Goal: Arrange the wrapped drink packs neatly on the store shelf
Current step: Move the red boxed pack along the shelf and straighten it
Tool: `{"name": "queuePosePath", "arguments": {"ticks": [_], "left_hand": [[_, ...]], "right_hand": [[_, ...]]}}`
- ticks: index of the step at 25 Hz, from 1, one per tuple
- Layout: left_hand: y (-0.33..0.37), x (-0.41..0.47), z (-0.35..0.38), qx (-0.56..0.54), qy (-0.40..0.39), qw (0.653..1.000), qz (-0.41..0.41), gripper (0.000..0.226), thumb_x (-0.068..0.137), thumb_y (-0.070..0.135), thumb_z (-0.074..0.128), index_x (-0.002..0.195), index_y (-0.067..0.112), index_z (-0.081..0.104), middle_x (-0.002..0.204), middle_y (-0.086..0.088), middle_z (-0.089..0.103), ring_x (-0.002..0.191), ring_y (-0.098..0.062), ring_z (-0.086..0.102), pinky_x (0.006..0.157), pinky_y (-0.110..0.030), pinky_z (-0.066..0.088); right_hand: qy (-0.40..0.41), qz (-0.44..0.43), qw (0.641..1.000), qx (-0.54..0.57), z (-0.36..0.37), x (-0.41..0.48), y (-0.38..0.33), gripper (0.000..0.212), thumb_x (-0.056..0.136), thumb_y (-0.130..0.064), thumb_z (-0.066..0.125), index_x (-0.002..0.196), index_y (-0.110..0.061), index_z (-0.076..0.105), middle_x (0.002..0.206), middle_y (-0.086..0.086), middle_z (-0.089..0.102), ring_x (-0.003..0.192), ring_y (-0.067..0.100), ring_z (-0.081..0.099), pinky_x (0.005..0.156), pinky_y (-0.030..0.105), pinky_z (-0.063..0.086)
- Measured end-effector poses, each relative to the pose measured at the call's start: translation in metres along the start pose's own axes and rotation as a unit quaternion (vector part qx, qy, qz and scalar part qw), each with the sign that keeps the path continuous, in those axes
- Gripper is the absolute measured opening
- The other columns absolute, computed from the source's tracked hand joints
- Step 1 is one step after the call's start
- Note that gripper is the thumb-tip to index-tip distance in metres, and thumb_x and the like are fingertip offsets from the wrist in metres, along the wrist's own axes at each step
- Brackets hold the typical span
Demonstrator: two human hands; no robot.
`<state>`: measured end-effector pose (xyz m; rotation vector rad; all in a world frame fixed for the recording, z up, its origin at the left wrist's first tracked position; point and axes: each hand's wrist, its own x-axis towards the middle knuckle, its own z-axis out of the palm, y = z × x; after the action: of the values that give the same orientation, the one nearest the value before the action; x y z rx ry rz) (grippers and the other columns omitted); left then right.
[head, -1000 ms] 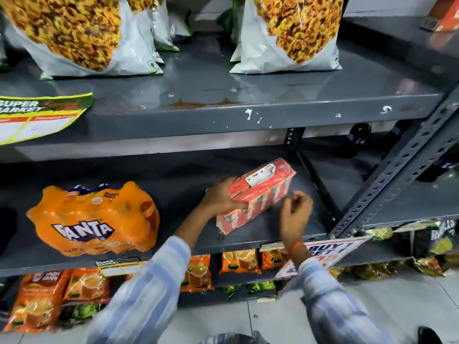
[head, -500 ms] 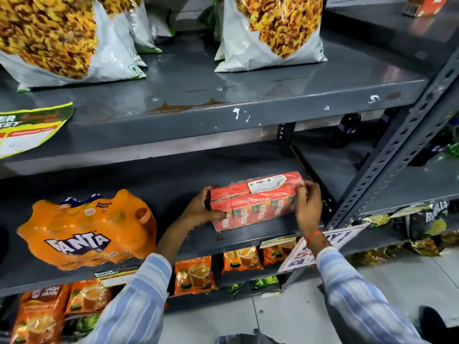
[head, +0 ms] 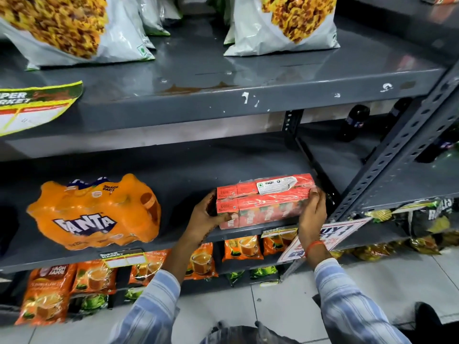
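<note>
A red shrink-wrapped pack of juice cartons (head: 263,199) sits near the front edge of the grey middle shelf (head: 188,170), its long side facing me. My left hand (head: 206,217) grips its left end and my right hand (head: 313,212) grips its right end. An orange wrapped Fanta pack (head: 94,212) lies further left on the same shelf, apart from the red pack.
Large snack bags (head: 293,23) stand on the upper shelf. Orange tea pouches (head: 201,259) fill the shelf below. A slotted metal upright (head: 397,150) rises right of the red pack. Dark bottles (head: 352,122) stand on the neighbouring shelf. A sale sign (head: 325,234) hangs by my right wrist.
The red pack has been turned from an angled, tilted pose to lie square with the shelf front. My right hand moved from its near corner to its right end.
</note>
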<state>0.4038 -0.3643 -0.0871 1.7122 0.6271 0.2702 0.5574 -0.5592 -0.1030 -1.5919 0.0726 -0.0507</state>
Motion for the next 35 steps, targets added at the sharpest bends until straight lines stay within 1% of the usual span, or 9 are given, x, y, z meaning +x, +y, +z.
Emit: {"name": "queuePosePath", "arguments": {"ticks": [4, 8, 19, 21, 24, 26, 29, 32, 35], "left_hand": [[0.002, -0.006, -0.018, 0.001, 0.009, 1.0, -0.022, 0.076, 0.068, 0.009, 0.081, 0.135, 0.018, 0.048, 0.126, 0.003, 0.06, 0.121, -0.013, 0.053, 0.103, -0.029, 0.043], [-0.004, -0.014, -0.033, 0.029, 0.019, 0.999, -0.02, 0.077, 0.069, 0.011, 0.081, 0.138, 0.015, 0.046, 0.136, -0.007, 0.058, 0.128, -0.021, 0.051, 0.111, -0.046, 0.04], [-0.001, -0.018, -0.038, 0.032, 0.0, 0.999, -0.019, 0.077, 0.073, 0.015, 0.079, 0.14, 0.017, 0.041, 0.137, -0.006, 0.056, 0.13, -0.021, 0.049, 0.107, -0.036, 0.042], [0.006, -0.025, -0.039, 0.042, -0.015, 0.999, -0.001, 0.087, 0.073, 0.018, 0.079, 0.145, 0.018, 0.03, 0.144, -0.006, 0.048, 0.136, -0.021, 0.042, 0.109, -0.034, 0.038], [0.021, -0.045, -0.047, 0.125, 0.043, 0.987, 0.091, 0.096, 0.079, 0.036, 0.071, 0.151, 0.023, 0.009, 0.159, 0.001, 0.024, 0.142, -0.005, 0.019, 0.115, -0.024, 0.023], [0.026, -0.066, -0.071, 0.194, 0.123, 0.949, 0.215, 0.078, 0.089, 0.04, 0.058, 0.151, 0.021, 0.014, 0.16, 0.001, 0.022, 0.144, 0.0, 0.015, 0.115, -0.012, 0.018], [0.017, -0.098, -0.134, 0.243, 0.239, 0.872, 0.35, 0.066, 0.094, 0.035, 0.051, 0.15, 0.02, 0.018, 0.158, 0.001, 0.026, 0.147, -0.005, 0.019, 0.119, -0.018, 0.019], [-0.012, -0.11, -0.212, 0.255, 0.379, 0.852, 0.255, 0.097, 0.08, 0.063, 0.054, 0.151, 0.013, 0.01, 0.16, -0.012, 0.016, 0.149, -0.025, 0.012, 0.123, -0.04, 0.009], [-0.037, -0.113, -0.259, 0.095, 0.29, 0.949, 0.079, 0.131, 0.053, 0.087, 0.051, 0.151, 0.011, 0.008, 0.157, -0.016, 0.026, 0.144, -0.031, 0.027, 0.118, -0.048, 0.026]], "right_hand": [[-0.028, 0.003, 1.0, -0.013, 0.009, -0.014, 0.002, 0.04, 0.101, -0.039, 0.035, 0.129, -0.015, 0.05, 0.111, 0.001, 0.058, 0.101, 0.018, 0.056, 0.084, 0.028, 0.041], [-0.057, 0.005, 0.998, -0.016, 0.017, -0.027, 0.004, 0.042, 0.099, -0.045, 0.034, 0.128, -0.019, 0.05, 0.116, 0.006, 0.062, 0.106, 0.024, 0.059, 0.093, 0.04, 0.048], [-0.064, 0.014, 0.998, -0.022, 0.02, -0.035, 0.001, 0.045, 0.099, -0.048, 0.032, 0.131, -0.02, 0.047, 0.118, 0.004, 0.06, 0.111, 0.025, 0.059, 0.097, 0.04, 0.048], [-0.041, -0.003, 0.998, -0.054, 0.022, -0.042, -0.005, 0.05, 0.1, -0.045, 0.032, 0.141, -0.016, 0.039, 0.138, 0.012, 0.052, 0.13, 0.031, 0.048, 0.109, 0.045, 0.04], [0.009, -0.202, 0.961, -0.189, 0.043, -0.077, -0.022, 0.062, 0.1, -0.044, 0.028, 0.151, -0.011, 0.018, 0.162, 0.015, 0.013, 0.151, 0.029, 0.009, 0.123, 0.05, 0.009], [-0.041, -0.306, 0.934, -0.181, 0.082, -0.123, -0.034, 0.06, 0.1, -0.041, 0.03, 0.151, -0.013, 0.016, 0.163, 0.011, 0.008, 0.152, 0.025, 0.004, 0.124, 0.045, 0.009], [-0.16, -0.309, 0.933, -0.092, 0.156, -0.202, -0.047, 0.055, 0.1, -0.035, 0.037, 0.149, -0.016, 0.023, 0.16, 0.003, 0.018, 0.151, 0.021, 0.013, 0.123, 0.039, 0.017], [-0.282, -0.253, 0.92, -0.1, 0.205, -0.252, -0.048, 0.062, 0.096, -0.043, 0.044, 0.15, -0.02, 0.024, 0.159, -0.005, 0.022, 0.15, 0.014, 0.018, 0.123, 0.033, 0.018], [-0.321, -0.129, 0.934, -0.091, 0.218, -0.259, -0.04, 0.063, 0.095, -0.041, 0.049, 0.15, -0.024, 0.025, 0.16, -0.001, 0.027, 0.147, 0.016, 0.026, 0.121, 0.047, 0.025]]}}
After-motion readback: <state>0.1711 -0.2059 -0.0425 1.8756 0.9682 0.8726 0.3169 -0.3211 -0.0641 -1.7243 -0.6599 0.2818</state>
